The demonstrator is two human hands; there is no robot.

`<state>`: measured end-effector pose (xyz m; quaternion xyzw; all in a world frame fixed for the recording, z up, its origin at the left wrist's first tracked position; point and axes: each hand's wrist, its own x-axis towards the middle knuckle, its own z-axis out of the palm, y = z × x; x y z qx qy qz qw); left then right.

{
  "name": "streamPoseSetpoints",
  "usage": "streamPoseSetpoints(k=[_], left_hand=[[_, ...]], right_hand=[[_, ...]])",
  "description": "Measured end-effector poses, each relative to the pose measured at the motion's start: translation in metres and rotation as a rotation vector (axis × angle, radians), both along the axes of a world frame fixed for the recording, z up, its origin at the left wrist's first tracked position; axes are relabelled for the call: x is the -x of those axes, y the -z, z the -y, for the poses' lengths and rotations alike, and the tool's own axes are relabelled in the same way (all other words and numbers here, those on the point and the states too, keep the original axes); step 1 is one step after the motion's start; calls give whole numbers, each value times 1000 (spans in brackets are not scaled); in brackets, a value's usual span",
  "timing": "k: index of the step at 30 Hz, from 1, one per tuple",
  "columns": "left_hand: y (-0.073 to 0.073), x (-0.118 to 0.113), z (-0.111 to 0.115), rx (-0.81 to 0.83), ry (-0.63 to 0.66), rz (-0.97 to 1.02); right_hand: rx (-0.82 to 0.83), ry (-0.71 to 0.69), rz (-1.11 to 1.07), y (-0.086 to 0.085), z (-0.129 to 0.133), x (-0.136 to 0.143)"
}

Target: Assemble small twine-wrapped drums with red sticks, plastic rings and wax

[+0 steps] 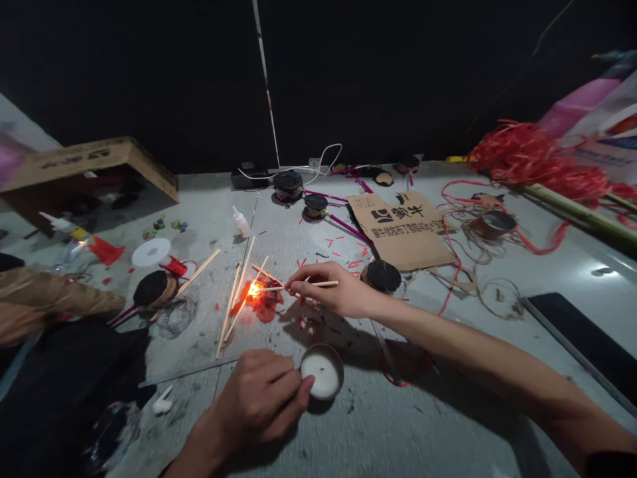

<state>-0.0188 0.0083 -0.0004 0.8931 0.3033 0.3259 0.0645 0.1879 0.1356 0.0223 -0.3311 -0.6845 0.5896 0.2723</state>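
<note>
Between the fingers of my right hand (326, 285) is a thin wooden stick (323, 284), its far end pointing left to a small bright flame (253, 290). The flame burns over a glossy red patch (271, 309) on the table; its material is hard to tell. Several pale wooden sticks (231, 302) lie beside and across that patch. Nearer to me, the closed fingers and thumb of my left hand (259, 392) grip the left rim of a round tin candle (322, 373). White wax fills the tin, and its dark wick is unlit.
Black-topped round pieces with purple sticks (316, 206) lie around the table (199, 325). Cardboard (408, 229), tangled red cord (450, 279) and a phone (582, 345) are to the right. A small white bottle (241, 222) stands behind the flame. Another person's hand (22, 322) is far left.
</note>
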Motion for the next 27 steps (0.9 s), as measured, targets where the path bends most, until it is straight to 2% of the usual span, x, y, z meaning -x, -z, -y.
streamPoseSetpoints(k=[12,17,22,27], left_hand=[[2,0,1,16,1,11],[-1,1,3,41,-5,-20],[-8,1,7,93,63,-59],[-3,3,9,304,144,-187]], right_hand=[[-20,20,35,1,0,0],[-41,33,32,-6,0,-3],[-58,32,38,-22,1,-23],[-45,71,33,-39,20,-58]])
